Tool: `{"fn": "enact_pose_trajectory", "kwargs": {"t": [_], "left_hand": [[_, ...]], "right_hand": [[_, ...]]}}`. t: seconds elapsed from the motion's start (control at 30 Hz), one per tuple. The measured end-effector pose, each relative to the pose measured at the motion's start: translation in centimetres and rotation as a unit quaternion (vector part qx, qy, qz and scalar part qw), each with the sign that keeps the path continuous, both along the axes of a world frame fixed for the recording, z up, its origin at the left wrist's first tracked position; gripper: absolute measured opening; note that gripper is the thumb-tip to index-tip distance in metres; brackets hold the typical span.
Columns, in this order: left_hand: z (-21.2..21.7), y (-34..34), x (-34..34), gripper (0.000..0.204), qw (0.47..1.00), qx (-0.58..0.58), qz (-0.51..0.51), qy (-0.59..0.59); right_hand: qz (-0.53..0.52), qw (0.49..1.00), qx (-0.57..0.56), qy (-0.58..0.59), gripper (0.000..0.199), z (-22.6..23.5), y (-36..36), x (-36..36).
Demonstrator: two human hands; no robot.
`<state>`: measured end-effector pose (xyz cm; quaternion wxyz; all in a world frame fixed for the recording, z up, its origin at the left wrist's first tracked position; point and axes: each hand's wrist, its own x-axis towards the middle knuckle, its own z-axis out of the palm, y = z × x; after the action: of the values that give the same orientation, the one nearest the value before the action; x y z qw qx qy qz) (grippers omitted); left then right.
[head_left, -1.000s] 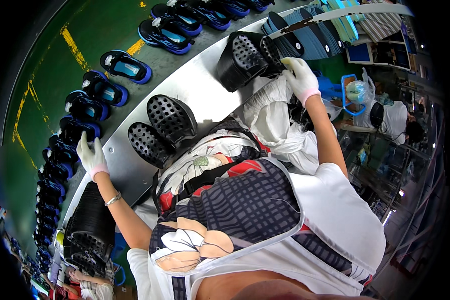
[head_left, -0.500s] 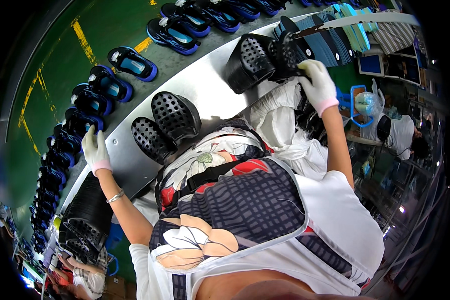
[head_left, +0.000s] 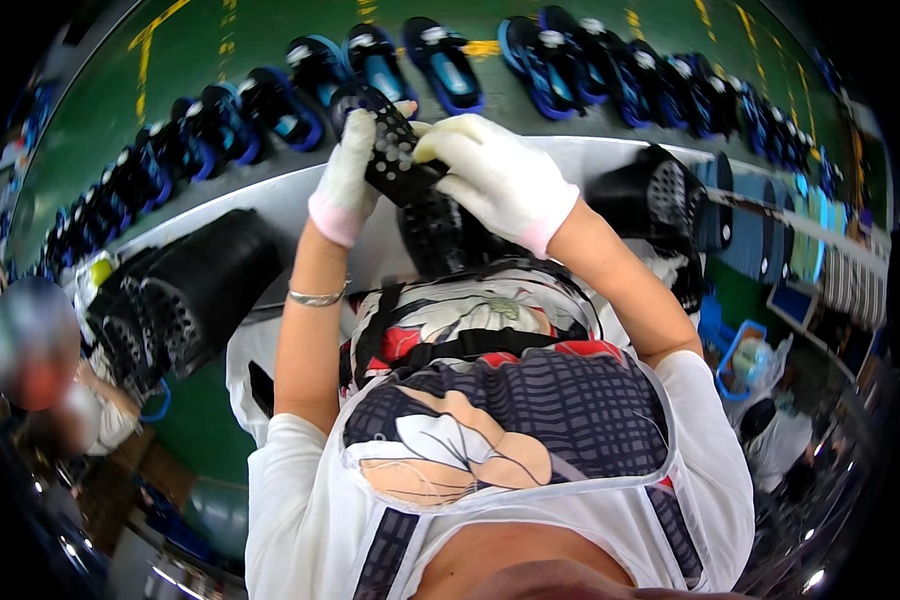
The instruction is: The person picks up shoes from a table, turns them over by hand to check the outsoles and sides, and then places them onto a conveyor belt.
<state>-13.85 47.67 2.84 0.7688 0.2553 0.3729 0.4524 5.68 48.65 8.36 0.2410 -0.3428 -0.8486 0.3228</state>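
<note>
A black perforated shoe piece (head_left: 388, 150) is held up over the bench between my two gloved hands. My left hand (head_left: 348, 185) is closed round its left edge, the thumb along the front and a fingertip showing at the far side. My right hand (head_left: 495, 175) has its fingers bent on the right edge of the piece, closed on it. Just below, another black perforated piece (head_left: 432, 235) rests on the metal bench (head_left: 290, 200), partly hidden by the held one and my right hand.
A stack of black pieces (head_left: 215, 280) stands at the left, another (head_left: 650, 195) at the right. Beyond the bench, black-and-blue shoes (head_left: 450, 75) line a green moving surface. Blue and teal insoles (head_left: 760, 205) lie far right. A person (head_left: 100, 390) is at the left.
My hands, spread wide apart before, have come together. My right hand has left the right-hand stack, and both now hold a black perforated piece. The view has turned to the left.
</note>
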Motion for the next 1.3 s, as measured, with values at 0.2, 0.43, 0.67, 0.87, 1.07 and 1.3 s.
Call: {"fn": "enact_pose_trajectory", "kwargs": {"t": [0.2,0.43,0.67,0.87,1.07,1.3], "left_hand": [[-3.0,-1.5,-1.8,0.054,0.986,0.031,0.15,0.064],[-4.4,0.0,-4.6,0.035,0.971,-0.009,0.215,0.104],[-7.4,1.8,-6.3,0.048,0.968,-0.076,0.171,0.166],[-10.5,2.7,-9.7,0.034,0.832,0.163,0.084,0.524],[-13.1,4.4,-8.3,0.028,0.729,0.238,0.049,0.64],[-13.1,5.2,-7.8,0.019,0.741,0.181,0.06,0.644]], "right_hand": [[-0.035,0.978,-0.178,-0.104,0.042,-1.7,1.3,-3.5],[-0.04,0.971,-0.108,-0.21,0.038,-2.4,2.0,-8.4],[-0.046,0.944,-0.204,-0.255,0.038,-4.1,5.1,-10.1],[-0.03,0.917,-0.197,-0.347,0.044,-5.8,9.6,-11.8],[0.025,0.895,-0.174,-0.41,0.047,-5.9,14.4,-15.4],[0.035,0.864,-0.107,-0.491,0.041,-7.2,15.5,-20.1]]}}
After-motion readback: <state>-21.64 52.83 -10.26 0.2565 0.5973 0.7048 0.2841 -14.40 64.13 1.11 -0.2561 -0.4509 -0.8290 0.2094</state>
